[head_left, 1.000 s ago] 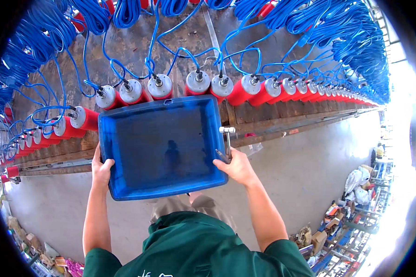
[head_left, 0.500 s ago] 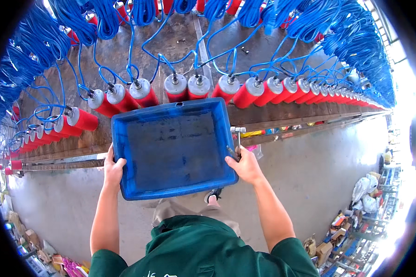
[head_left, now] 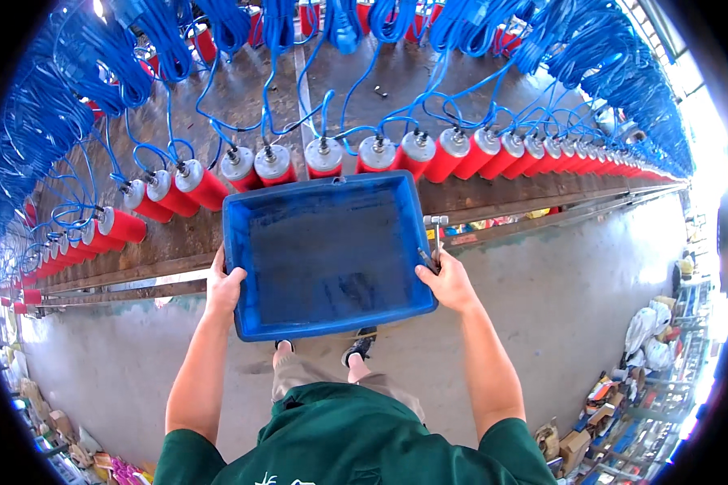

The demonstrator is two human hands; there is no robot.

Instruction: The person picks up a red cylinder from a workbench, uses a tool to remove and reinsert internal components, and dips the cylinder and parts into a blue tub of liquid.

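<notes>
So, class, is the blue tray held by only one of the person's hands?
No, the left hand grips one side of the blue tray and the right hand grips the opposite side.

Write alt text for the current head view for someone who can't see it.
A person's left hand and right hand hold a blue tray by its ends, the right also gripping a metal tool. Beyond, red cylinders trailing blue cables line a brown table.
</notes>
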